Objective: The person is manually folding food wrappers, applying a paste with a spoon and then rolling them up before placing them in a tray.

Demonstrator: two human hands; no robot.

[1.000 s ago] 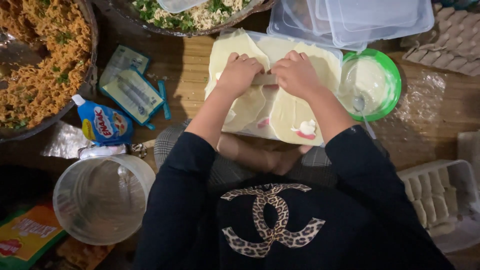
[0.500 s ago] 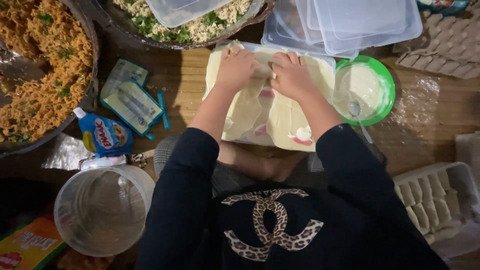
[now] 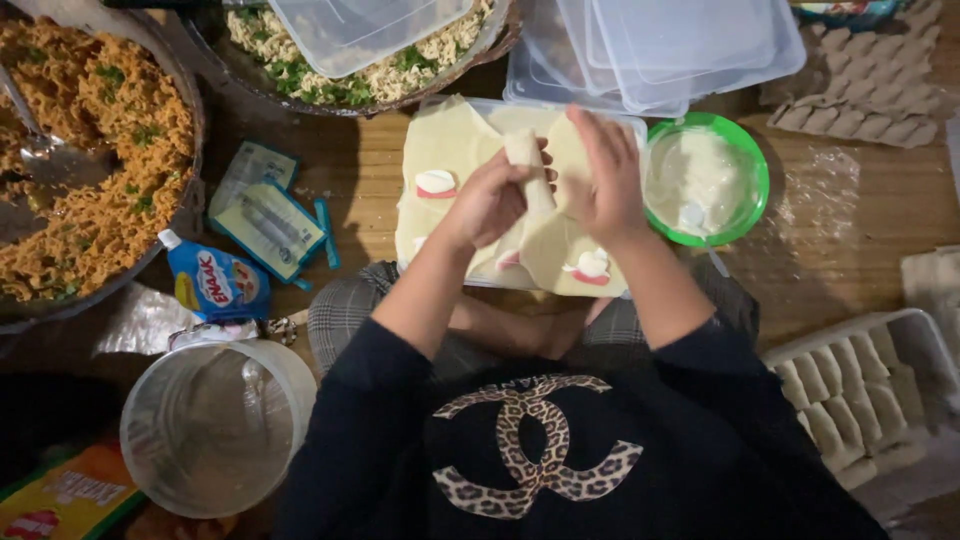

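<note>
Two big bowls of noodles fill the top of the frame, the orange noodle bowl (image 3: 95,150) at upper left and the pale noodle bowl (image 3: 350,75) with greens at upper centre, a clear tub resting on it. Right of them sits a stack of clear lids (image 3: 665,50). Below, in the middle, a flat tray (image 3: 445,160) is draped with thin pale wrapper sheets (image 3: 450,215). A green bowl (image 3: 705,180) of white paste stands just right of it, a clear bucket (image 3: 215,425) at lower left, and a box of finished rolls (image 3: 860,385) at lower right. Above the tray, the left hand (image 3: 490,205) curls around a small pale roll (image 3: 530,170), fingers pinching it along its length, while the right hand (image 3: 605,180) rests against its other side with fingers mostly straight. This roll looks light, soft and easily torn, likely a bit tacky; I would hold it gently around the middle, supporting both ends, without squeezing.
</note>
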